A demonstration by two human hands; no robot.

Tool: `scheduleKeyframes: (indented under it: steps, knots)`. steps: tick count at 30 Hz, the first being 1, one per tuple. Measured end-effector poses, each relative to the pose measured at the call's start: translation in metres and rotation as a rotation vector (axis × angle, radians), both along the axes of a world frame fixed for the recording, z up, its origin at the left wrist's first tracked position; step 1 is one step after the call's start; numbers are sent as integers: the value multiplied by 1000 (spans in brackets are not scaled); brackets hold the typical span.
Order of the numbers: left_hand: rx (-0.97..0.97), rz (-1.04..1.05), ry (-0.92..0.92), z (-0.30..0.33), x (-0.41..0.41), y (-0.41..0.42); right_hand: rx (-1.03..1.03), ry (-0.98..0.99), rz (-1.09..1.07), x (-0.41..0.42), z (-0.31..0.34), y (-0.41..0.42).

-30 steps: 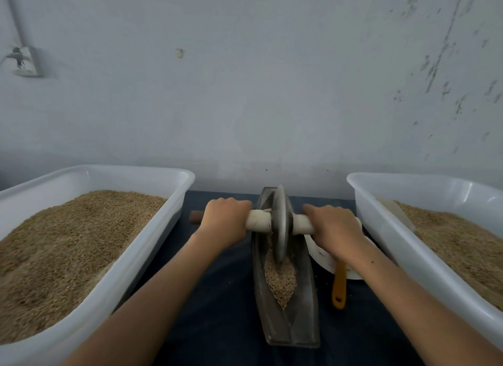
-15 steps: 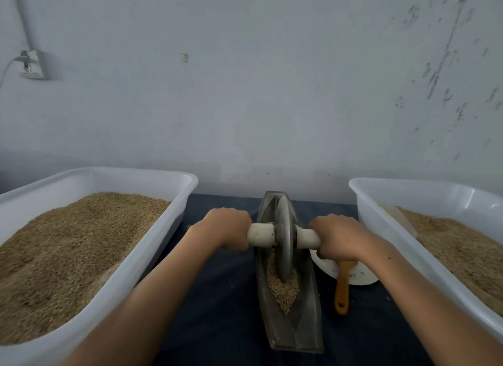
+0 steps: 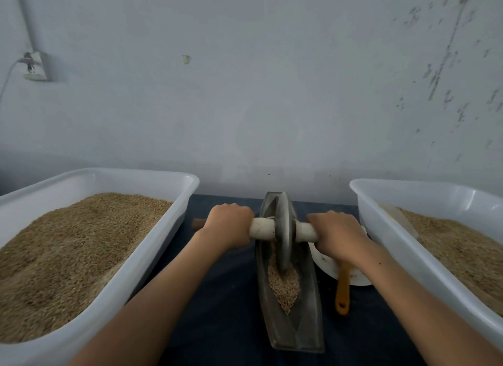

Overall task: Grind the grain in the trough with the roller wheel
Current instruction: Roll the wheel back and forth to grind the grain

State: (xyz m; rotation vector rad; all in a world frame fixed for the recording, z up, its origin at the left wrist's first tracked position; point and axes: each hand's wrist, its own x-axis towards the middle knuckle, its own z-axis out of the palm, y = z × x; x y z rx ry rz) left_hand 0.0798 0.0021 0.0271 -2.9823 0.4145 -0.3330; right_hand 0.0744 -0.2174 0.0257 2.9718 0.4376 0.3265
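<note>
- head view looks down at our two bare arms reaching forward over a dark blue surface (image 3: 217,297).
- our left hand (image 3: 227,224) has its fingers curled tight round the left end of the pale axle handle (image 3: 262,228); a brown stub of that handle pokes out past the hand on its far left.
- our right hand (image 3: 336,233) is clamped the same way on the right end of the handle, knuckles up.
- between our hands, touching neither, the grey roller wheel (image 3: 283,235) stands upright on edge, threaded on the handle.
- the wheel's lower rim sits down in the narrow, boat-shaped trough (image 3: 292,333), which runs lengthwise away from us between our forearms.
- grain (image 3: 284,286) lies in the trough's groove, heaped against the near side of the wheel and tapering to a point toward us; the near end of the trough is bare.
- a white tub (image 3: 114,292) full of grain stands to the left of our left arm, and a second white tub (image 3: 402,246) with grain stands to the right.
- under our right wrist we see a white dish (image 3: 324,262) with an orange handle (image 3: 342,292) sticking out toward us, just beside the trough.
- a pale wall (image 3: 258,93) rises behind, with a socket (image 3: 36,66) at upper left.
</note>
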Motion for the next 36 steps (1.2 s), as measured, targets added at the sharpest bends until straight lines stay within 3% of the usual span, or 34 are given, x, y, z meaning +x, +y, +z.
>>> scheduleKeyframes:
  steps: [3, 6, 9, 14, 17, 25, 27, 30, 36]
  knots:
    - [-18, 10, 202, 6, -3, 1, -47, 172, 5, -5, 10, 0]
    - [-15, 19, 233, 7, -5, 1, -63, 199, 7, -7, 12, 0]
    - [-1, 0, 96, 4, -3, -2, -19, 145, -4, -4, 7, -1]
    - [-57, 15, -185, -6, 0, -5, 59, -197, -14, 5, -12, 1]
    - [-68, 3, -247, -11, 2, -6, 84, -209, -13, 6, -14, 1]
    - [-49, -18, 266, 4, 2, 4, -46, 158, 22, -6, 11, 2]
    - [-52, -4, 288, 5, 1, 3, -47, 177, 30, -7, 12, 1]
    - [-18, -8, 129, 3, 0, 0, 1, 144, 22, -4, 7, 1]
    - [-63, -16, -186, -7, 1, -4, 65, -176, -10, 4, -11, 3]
